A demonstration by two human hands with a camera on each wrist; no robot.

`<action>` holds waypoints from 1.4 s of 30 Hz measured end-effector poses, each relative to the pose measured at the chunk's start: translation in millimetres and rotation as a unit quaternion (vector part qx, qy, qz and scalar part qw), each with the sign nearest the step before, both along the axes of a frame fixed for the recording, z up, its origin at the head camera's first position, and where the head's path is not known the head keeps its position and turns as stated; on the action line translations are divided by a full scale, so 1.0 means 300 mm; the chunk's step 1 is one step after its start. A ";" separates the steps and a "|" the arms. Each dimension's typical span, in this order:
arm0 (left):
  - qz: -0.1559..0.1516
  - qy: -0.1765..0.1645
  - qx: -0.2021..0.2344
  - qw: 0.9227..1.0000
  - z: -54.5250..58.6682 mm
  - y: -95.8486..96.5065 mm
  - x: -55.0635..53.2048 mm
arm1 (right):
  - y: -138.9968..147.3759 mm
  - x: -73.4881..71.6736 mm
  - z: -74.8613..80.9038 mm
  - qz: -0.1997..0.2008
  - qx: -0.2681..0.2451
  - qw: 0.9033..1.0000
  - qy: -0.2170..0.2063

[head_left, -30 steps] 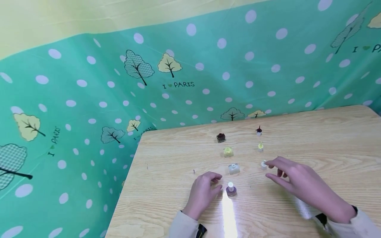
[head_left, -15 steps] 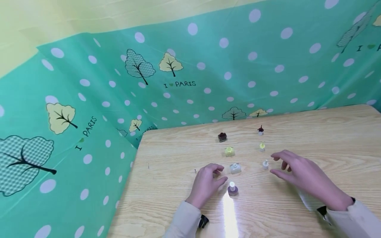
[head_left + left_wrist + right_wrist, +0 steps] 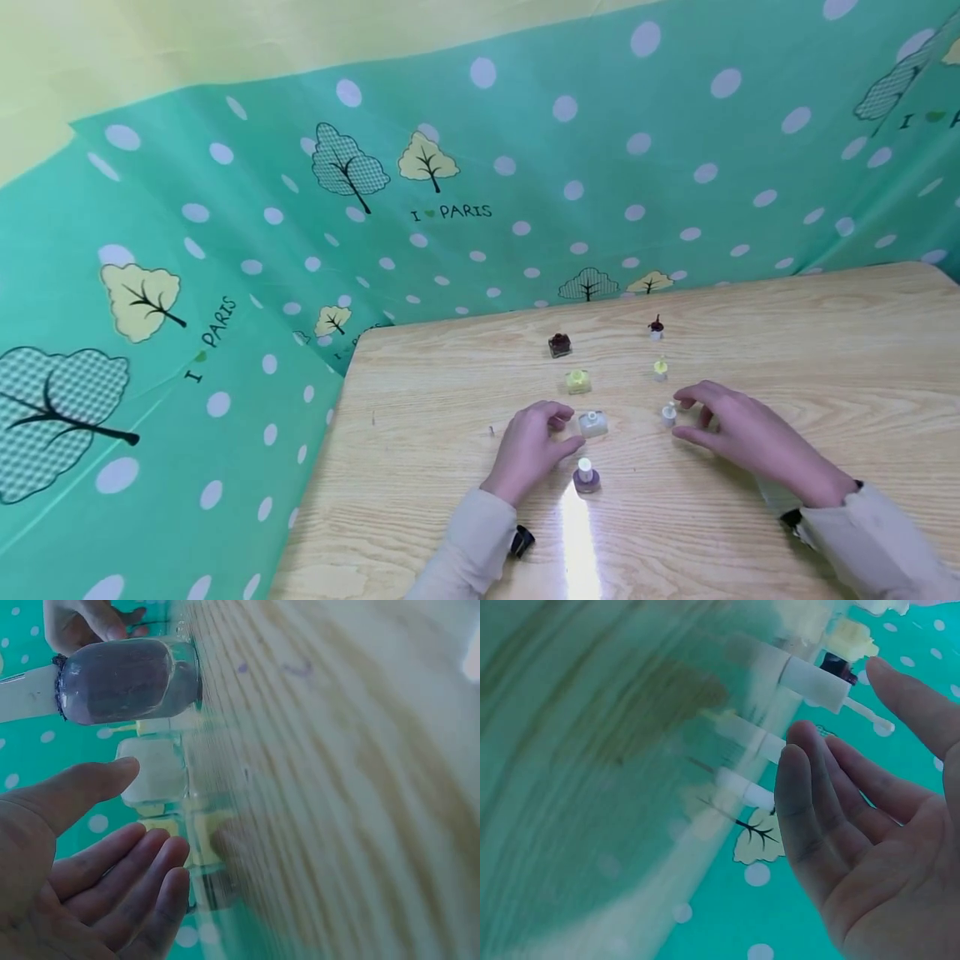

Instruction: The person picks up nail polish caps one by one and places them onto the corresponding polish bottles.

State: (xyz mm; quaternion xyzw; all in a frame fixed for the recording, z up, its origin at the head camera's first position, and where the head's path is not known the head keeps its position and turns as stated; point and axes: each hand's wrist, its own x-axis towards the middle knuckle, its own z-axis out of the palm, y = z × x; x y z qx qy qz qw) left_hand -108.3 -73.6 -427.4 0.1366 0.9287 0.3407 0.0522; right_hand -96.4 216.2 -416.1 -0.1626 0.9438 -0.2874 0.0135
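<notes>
My left hand [image 3: 528, 446] is held with relaxed fingers and thumb at the left side of an uncapped white nail polish bottle [image 3: 593, 424]. In the left wrist view, the thumb overlaps that white bottle [image 3: 154, 772]. Just in front of it stands a purple nail polish bottle [image 3: 587, 480] with its white cap on. My right hand [image 3: 738, 429] is beside a white brush cap [image 3: 669, 415] that stands brush up. Thumb and fingers are spread on either side of this cap [image 3: 817, 682] in the right wrist view, and nothing is gripped.
Behind the white bottle are an open yellow bottle [image 3: 578, 382] and an open dark bottle [image 3: 559, 345]. Their caps, one with a yellow brush [image 3: 661, 369] and one with a dark brush [image 3: 656, 327], stand brush up to the right. A polka-dot cloth [image 3: 450, 267] hangs behind the wooden table [image 3: 420, 383].
My left hand has moved forward from beside the purple bottle to the white bottle. The right hand drew back from the white brush cap, then came close to it again.
</notes>
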 end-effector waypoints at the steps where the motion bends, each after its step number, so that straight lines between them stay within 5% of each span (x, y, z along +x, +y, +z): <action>1: 0.000 -0.002 -0.001 1.000 -0.001 0.003 -0.004 | 0.000 -0.004 -0.005 0.001 -0.003 1.000 -0.002; 24: -0.022 -0.020 0.010 1.000 -0.028 0.043 -0.053 | -0.014 -0.071 -0.046 0.035 -0.038 0.996 -0.067; 42: -0.002 0.003 0.023 1.000 -0.015 0.015 -0.031 | -0.019 -0.060 -0.014 0.010 -0.018 0.998 -0.063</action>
